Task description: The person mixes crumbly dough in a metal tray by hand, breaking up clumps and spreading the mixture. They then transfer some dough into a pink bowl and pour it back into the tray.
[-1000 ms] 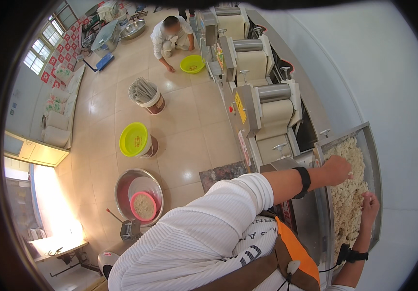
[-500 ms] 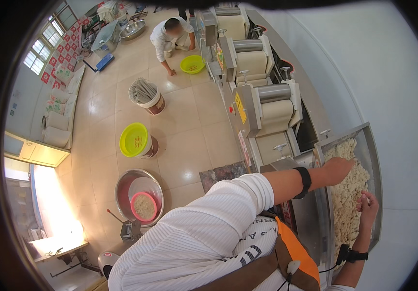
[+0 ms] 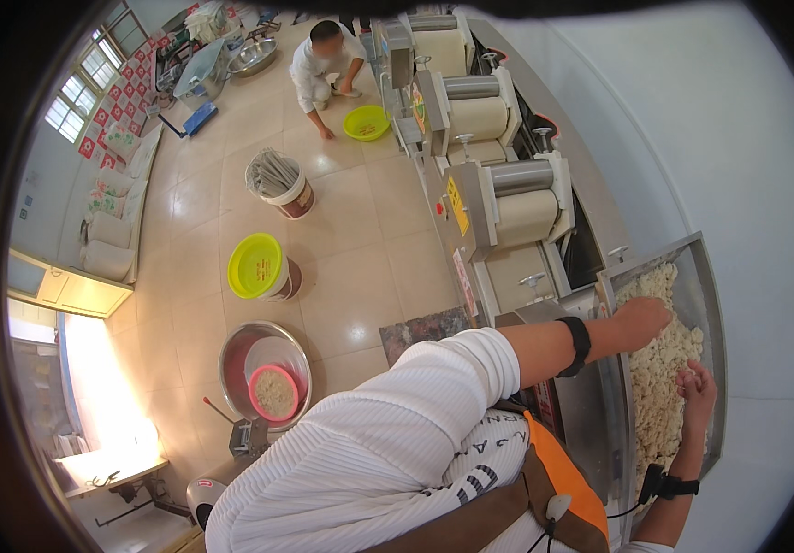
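Observation:
Crumbly pale dough (image 3: 660,396) fills a long metal trough (image 3: 712,304) at the right. My left hand (image 3: 644,323) reaches over its near wall and lies against the dough at the far part, closed, its fingertips turned down and hidden. Above the dough near the outer wall, my right hand (image 3: 698,387) has its fingers curled in toward the thumb. Something pale shows at those fingertips, too small to make out. Both wrists wear black bands.
Roller machines (image 3: 521,217) line the bench beyond the trough. On the tiled floor stand a lidded bucket (image 3: 257,265), a bucket of grey rods (image 3: 277,180) and a steel basin (image 3: 231,355) holding a pink bowl (image 3: 277,392). A person (image 3: 323,69) crouches by a yellow-green basin (image 3: 366,123).
My right hand has shifted slightly and its fingers have curled in more. My left hand has moved only a little. The crouching person has straightened somewhat and drawn an arm back.

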`<action>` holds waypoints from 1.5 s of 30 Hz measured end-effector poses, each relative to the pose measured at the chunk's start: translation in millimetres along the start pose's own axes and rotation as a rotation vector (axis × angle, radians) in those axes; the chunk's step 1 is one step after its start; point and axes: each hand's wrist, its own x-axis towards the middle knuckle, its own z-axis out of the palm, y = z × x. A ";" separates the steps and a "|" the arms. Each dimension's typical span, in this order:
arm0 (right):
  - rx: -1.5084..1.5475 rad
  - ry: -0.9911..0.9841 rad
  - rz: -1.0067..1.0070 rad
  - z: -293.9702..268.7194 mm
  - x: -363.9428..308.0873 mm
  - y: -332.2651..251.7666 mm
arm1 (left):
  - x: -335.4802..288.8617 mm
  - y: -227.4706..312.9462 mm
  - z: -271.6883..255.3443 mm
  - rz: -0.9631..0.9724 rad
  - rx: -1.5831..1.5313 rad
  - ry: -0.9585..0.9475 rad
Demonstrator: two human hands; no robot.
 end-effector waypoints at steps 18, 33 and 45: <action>-0.006 -0.035 -0.008 -3.6 -0.4 1.1 | 0.1 5.9 -4.8 -0.091 0.010 -0.018; 0.036 0.033 -0.002 0.5 -3.8 -7.6 | 0.6 4.6 -6.0 -0.068 0.000 -0.026; -0.155 0.128 -0.048 -13.2 -4.6 -11.2 | 5.3 -0.8 5.5 -0.080 0.114 -0.075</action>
